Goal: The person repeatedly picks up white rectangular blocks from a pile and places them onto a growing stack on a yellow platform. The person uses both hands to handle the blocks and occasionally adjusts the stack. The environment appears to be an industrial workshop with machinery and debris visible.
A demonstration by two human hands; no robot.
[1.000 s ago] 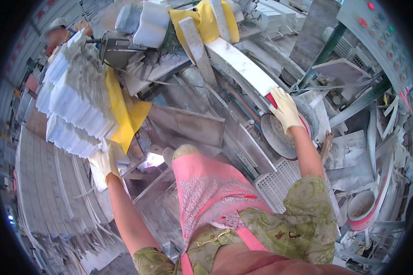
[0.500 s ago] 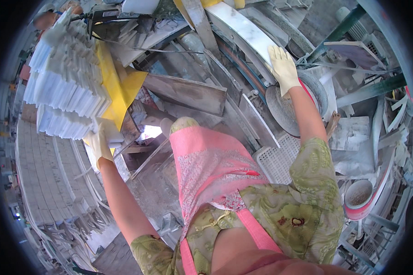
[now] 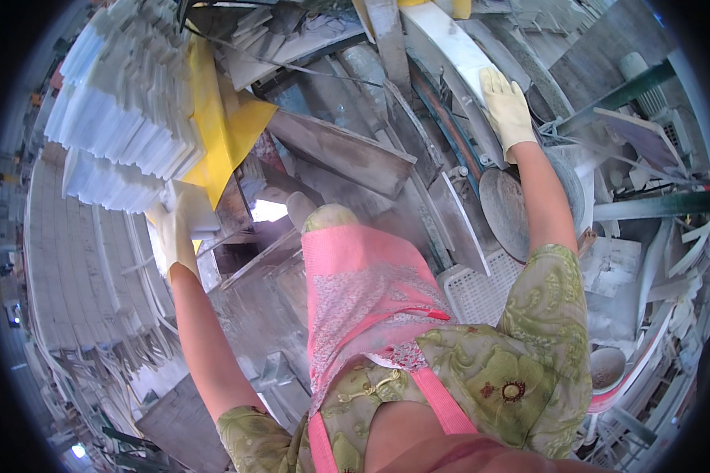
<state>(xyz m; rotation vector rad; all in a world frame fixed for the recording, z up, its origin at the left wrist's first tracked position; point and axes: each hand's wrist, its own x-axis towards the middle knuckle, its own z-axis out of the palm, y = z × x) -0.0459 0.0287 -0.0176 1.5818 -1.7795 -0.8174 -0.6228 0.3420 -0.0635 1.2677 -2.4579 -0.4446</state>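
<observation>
My left hand [image 3: 173, 230], in a cream rubber glove, is closed around the near end of a stack, on a thick white stone tile [image 3: 195, 206]. Some of its fingers are hidden behind the tile. Many white stone tiles [image 3: 126, 110] stand on edge in this stack, at upper left. My right hand [image 3: 506, 110], in a matching glove, lies flat with fingers stretched out. It rests on the near end of a long, narrow white strip [image 3: 450, 39] that runs away toward the top. Whether the strip is stone or a belt I cannot tell.
Yellow sheeting [image 3: 213, 134] hangs beside the stack. A dusty board [image 3: 343, 154] leans in the middle. Below my right forearm are a round grey basin [image 3: 503, 211] and a white perforated crate [image 3: 485, 288]. A green pipe [image 3: 655, 206] crosses at right.
The whole view has shifted, so the stack and strip sit slightly higher and further right. My left hand stays at the tile, my right hand on the strip.
</observation>
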